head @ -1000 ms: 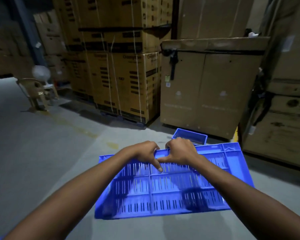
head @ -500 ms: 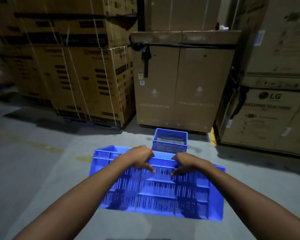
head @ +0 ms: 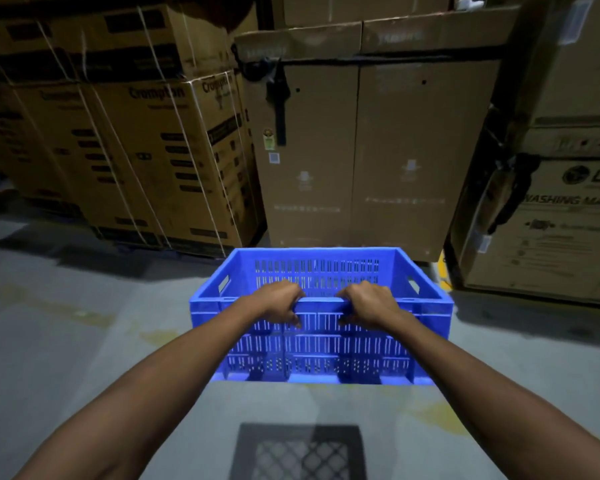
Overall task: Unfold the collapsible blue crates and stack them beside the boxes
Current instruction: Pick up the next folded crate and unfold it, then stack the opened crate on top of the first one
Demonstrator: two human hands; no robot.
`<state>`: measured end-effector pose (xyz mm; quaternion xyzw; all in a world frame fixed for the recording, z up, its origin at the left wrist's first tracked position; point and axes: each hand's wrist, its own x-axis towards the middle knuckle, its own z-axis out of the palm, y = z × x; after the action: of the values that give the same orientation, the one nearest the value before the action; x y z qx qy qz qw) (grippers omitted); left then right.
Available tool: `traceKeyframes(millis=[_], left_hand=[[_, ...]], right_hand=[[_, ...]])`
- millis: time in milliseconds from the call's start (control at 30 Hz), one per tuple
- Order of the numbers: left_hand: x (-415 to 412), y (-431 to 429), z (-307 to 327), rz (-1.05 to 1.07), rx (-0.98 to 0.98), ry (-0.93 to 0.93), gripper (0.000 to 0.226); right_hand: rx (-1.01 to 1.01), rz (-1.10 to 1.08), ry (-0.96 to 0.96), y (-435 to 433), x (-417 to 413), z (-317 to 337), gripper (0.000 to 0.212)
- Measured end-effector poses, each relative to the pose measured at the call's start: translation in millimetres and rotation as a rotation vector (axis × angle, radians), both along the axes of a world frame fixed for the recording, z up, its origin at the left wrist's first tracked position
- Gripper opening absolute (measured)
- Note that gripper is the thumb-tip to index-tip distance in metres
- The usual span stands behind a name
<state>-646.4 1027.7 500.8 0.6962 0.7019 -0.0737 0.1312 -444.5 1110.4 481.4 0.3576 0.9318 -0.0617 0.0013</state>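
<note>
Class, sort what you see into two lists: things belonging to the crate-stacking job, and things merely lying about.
Belongs to the job: blue crate; left hand and right hand, both gripping its near rim; cardboard boxes behind it.
Just lying about: dark grid patch on the floor; black strap hanging on a box.

I see left hand (head: 281,301) and right hand (head: 371,303) curled over the near rim of the crate (head: 326,348), side by side. Walls up, top open. Boxes (head: 361,150) just behind. Dark grate (head: 300,452) on the floor nearest me.
</note>
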Motion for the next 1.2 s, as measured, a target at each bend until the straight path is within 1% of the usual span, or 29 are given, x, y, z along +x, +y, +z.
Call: traceKeyframes(millis=[133,200,267,367,433,500,567,667,767,867,1000,1100,1200], left_hand=[[-15.0,78.8,9.5,-0.08,0.061,0.107,0.032],[-21.6,106.5,5.3,-0.107,0.09,0.174,0.031],[-28.8,131.0,2.2,-0.117,0.111,0.207,0.029],[-40.9,169.0,-2.5,-0.088,0.107,0.195,0.024],[-47.5,194.3,-8.4,-0.043,0.077,0.176,0.025],[-53.7,219.9,-20.9,-0.022,0.018,0.141,0.034],[-61.1,244.2,-36.0,-0.021,-0.048,0.089,0.039],[-78.3,280.5,-64.2,-0.006,-0.097,0.01,0.035],[-103.0,324.7,-87.8,-0.009,-0.074,-0.024,0.031],[-134.2,377.9,-104.7,-0.047,-0.037,-0.007,0.036],[-177.2,443.0,-134.6,-0.057,-0.015,0.038,0.034],[-205.3,487.8,-169.6,-0.057,-0.025,0.088,0.036],[-227.9,526.9,-222.3,-0.033,-0.048,0.135,0.038]], right_hand=[[-0.164,-0.055,-0.159,84.8,-17.4,9.0,0.047],[-0.237,-0.042,-0.18,111.5,-25.0,6.6,0.044],[-0.205,-0.04,-0.115,131.0,-31.1,-0.5,0.033],[-0.113,-0.041,-0.025,160.9,-43.1,-4.1,0.021],[-0.088,-0.022,-0.02,182.4,-55.1,-3.3,0.021],[-0.087,-0.015,-0.044,202.4,-67.7,-4.9,0.025],[-0.103,-0.024,-0.077,222.7,-81.0,-11.8,0.02],[-0.155,-0.06,-0.14,255.1,-101.6,-29.6,0.018],[-0.172,-0.098,-0.161,296.6,-126.6,-45.7,0.02],[-0.185,-0.121,-0.182,347.3,-159.3,-60.3,0.023],[-0.245,-0.181,-0.23,416.1,-207.1,-90.5,0.024],[-0.23,-0.197,-0.229,460.3,-235.4,-128.5,0.026],[-0.184,-0.185,-0.226,498.3,-257.3,-189.9,0.028]])
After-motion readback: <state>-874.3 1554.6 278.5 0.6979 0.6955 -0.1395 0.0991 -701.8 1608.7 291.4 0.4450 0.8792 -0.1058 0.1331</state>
